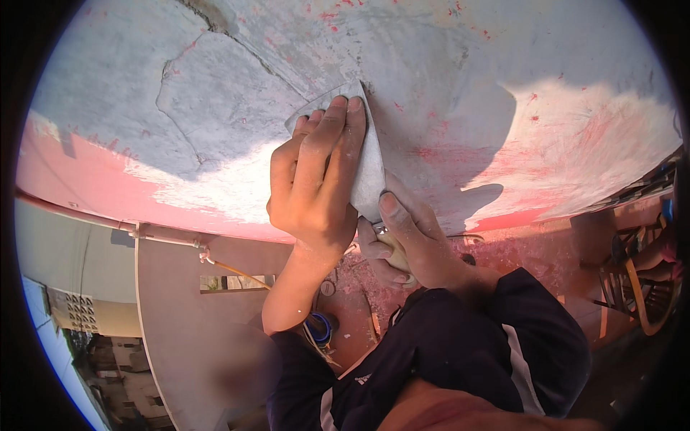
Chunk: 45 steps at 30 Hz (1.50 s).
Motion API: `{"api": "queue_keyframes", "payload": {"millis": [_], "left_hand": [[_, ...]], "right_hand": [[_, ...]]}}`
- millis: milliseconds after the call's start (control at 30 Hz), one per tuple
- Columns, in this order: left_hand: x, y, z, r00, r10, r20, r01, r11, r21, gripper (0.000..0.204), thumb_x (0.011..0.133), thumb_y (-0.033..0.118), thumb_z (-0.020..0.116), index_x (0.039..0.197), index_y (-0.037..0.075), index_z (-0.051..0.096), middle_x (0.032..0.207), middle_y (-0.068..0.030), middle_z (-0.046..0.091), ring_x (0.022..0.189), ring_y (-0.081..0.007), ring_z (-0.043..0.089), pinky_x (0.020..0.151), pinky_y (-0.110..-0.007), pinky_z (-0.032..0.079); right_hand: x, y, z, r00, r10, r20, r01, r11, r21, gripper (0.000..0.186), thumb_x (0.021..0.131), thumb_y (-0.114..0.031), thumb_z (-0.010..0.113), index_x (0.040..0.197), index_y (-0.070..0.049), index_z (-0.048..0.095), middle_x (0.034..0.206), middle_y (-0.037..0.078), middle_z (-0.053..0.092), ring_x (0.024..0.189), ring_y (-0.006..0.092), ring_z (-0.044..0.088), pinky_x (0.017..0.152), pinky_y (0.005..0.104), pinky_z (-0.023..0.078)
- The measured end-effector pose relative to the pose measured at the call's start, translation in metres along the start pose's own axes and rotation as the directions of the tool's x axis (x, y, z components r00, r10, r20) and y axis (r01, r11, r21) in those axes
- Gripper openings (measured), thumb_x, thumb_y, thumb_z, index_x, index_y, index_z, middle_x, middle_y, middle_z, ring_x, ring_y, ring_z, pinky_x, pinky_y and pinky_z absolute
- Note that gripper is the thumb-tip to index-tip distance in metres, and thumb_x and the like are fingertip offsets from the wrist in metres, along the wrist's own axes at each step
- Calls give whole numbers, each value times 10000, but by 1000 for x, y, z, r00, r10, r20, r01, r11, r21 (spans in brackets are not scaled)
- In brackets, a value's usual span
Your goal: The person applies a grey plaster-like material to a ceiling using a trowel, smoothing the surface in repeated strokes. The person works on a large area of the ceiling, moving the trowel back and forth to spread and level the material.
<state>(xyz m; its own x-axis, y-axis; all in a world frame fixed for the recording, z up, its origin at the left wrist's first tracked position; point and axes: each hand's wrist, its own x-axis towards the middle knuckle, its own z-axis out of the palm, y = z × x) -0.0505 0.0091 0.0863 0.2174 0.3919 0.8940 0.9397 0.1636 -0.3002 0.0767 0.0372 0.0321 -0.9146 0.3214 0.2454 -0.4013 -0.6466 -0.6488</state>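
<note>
Bare hands work a broad metal scraper against a rough plastered wall, upper ctr. of frame. Its blade, thin, flat, dull gray & dusty, flares from a narrow neck to a wide edge touching the plaster; pale, rounded handle sits just below ctr. w/ a shiny metal collar at the neck.

L hand, ctr., lies over the blade, fingers long & slightly bent, index & middle pressed together, tips on the metal; thumb hidden, so can't tell if it pinches from behind. R hand, lower rt. of ctr., wraps the handle, fingers curled round it, thumb laid along the neck end; skin chalky w/ dust.

Wall is blotchy gray in shade, streaky white & pink where sun hits, w/ red flecks up top & a jagged crack running from upper left twd. the blade. Curved shadow edge at rt.

Below: dark, smooth-cloth shirt w/ pale sleeve stripes, btm. ctr.; speckled reddish floor; round blue item, lower ctr.-left, partly hidden, kind unclear. Slim pinkish pipe at left, above a flat, gray-brown panel. Slatted chair w/ curved arm, far rt., partly in shade.
</note>
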Motion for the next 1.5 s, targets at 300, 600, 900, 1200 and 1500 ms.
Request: {"api": "queue_keyframes", "payload": {"millis": [300,600,900,1200,1500], "left_hand": [[5,-2,3,996,8,-85,-10,1000,-29,337,686,76,694,1007,73,795,1005,-16,724,855,-183,636,821,-303,618],[11,-12,-9,999,13,-37,-12,999,34,396,760,40,689,1128,155,779,1077,8,735,868,-183,659,737,-280,543],[8,-6,-12,994,-107,18,105,992,76,385,712,92,688,1083,134,780,1035,8,722,851,-187,639,800,-304,591],[14,-12,-10,999,-10,-46,13,997,72,361,685,74,739,1037,140,789,1004,20,726,808,-206,643,761,-305,602],[7,-13,-7,997,-28,-67,33,997,72,364,667,110,740,1024,161,787,983,49,723,805,-189,633,731,-288,604]], "right_hand": [[4,-12,10,993,-16,-116,3,995,-104,555,1098,-437,356,1520,-80,309,715,21,434,437,68,373,396,208,336],[9,-13,17,992,85,-90,-90,995,-50,518,1096,-450,349,1455,-78,353,716,25,445,392,68,369,362,219,315],[6,-11,11,997,59,-52,-63,995,-76,544,1099,-440,339,1519,-95,299,722,23,452,391,67,385,359,216,320],[10,-12,18,997,74,-36,-77,994,-73,542,1096,-443,354,1528,-123,288,702,43,453,405,77,375,357,214,323],[10,-5,16,999,18,-37,-22,995,-95,497,1096,-452,340,1432,-86,352,684,37,433,395,82,368,352,217,326]]}}
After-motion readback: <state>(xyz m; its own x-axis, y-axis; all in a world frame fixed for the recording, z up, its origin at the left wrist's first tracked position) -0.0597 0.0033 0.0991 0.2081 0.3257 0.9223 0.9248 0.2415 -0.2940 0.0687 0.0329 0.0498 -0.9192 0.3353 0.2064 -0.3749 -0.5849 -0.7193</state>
